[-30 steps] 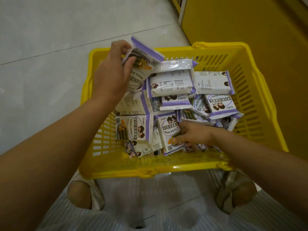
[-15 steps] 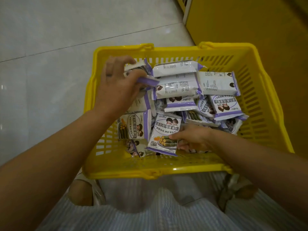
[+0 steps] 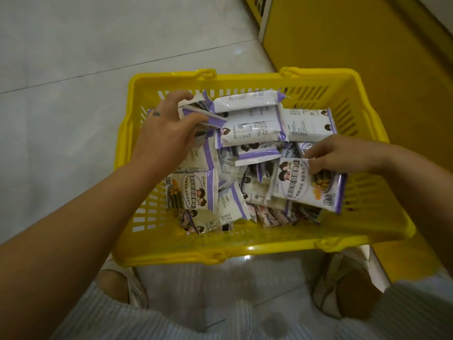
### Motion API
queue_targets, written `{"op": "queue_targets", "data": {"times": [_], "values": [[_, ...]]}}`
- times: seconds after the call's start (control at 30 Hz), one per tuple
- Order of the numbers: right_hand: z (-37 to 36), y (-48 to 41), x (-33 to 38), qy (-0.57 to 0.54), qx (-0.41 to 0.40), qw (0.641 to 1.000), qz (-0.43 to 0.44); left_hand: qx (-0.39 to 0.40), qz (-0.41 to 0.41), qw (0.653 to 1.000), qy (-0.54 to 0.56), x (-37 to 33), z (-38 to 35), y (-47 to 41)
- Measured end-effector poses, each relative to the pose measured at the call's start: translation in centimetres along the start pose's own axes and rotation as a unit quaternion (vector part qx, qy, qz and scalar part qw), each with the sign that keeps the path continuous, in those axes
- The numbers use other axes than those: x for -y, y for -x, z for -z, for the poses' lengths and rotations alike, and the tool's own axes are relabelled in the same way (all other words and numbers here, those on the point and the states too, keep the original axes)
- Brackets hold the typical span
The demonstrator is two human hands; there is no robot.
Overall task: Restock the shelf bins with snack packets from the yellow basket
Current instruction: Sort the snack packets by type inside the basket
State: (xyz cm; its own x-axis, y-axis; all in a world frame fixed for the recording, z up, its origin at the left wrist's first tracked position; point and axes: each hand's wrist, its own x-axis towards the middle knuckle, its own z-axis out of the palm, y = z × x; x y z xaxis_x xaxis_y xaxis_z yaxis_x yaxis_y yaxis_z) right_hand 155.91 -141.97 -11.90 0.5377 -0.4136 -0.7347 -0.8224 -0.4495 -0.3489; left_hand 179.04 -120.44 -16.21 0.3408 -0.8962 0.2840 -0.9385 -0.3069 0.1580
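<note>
your left hand (image 3: 169,133) grips a few packets (image 3: 203,119) at the yellow basket (image 3: 245,244)'s far-left corner — your right hand (image 3: 343,155) pinches one packet (image 3: 306,185) near its right side.

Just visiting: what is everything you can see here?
basket: one, yellow, on the floor, centre.
snack packets: heaped, too many to count, white and purple, in the basket.
floor: pale grey tiles, under and left of the basket.
shelf unit: one, yellow, upper right.
shoes: two, beige, below the basket.
garment: one, pale blue striped, bottom edge.
left hand: one, grips a bunch of packets, basket's far left.
right hand: one, pinches a face-up packet, basket's right.
</note>
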Motion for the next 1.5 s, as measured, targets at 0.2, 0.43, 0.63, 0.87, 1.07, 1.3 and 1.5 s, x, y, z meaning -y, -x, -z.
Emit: {"op": "queue_targets", "data": {"times": [0.2, 0.43, 0.63, 0.87, 1.07, 1.3, 1.5], "values": [[3.5, 0.7, 0.1, 0.084, -0.214, 0.973, 0.017, 0.001, 0.030, 0.999, 0.015, -0.4, -0.1, 0.3], [2.2, -2.5, -1.3, 0.116, -0.335, 0.931, 0.082, 0.011, 0.024, 0.999, 0.031, -0.7, 0.0, 0.4], [0.6, -5.0, -2.1, 0.189, -0.450, 0.867, 0.099, 0.016, 0.019, 0.999, 0.037, -0.8, 0.2, 0.4], [-2.4, -4.8, -2.6, 0.193, -0.372, 0.894, 0.160, 0.015, 0.005, 0.999, 0.039, -0.5, 0.1, 0.5], [-0.4, -5.3, -3.0, 0.320, -0.398, 0.846, 0.153, 0.003, 0.006, 0.999, 0.053, -0.1, 0.0, 0.4], [-1.3, -5.9, -1.8, 0.337, -0.397, 0.849, 0.094, -0.003, 0.001, 0.997, 0.072, 0.4, -0.9, 0.4], [-2.1, -5.6, -2.4, 0.256, -0.433, 0.859, 0.095, 0.165, -0.007, 0.986, 0.015, 0.7, -1.9, 1.1]]}}
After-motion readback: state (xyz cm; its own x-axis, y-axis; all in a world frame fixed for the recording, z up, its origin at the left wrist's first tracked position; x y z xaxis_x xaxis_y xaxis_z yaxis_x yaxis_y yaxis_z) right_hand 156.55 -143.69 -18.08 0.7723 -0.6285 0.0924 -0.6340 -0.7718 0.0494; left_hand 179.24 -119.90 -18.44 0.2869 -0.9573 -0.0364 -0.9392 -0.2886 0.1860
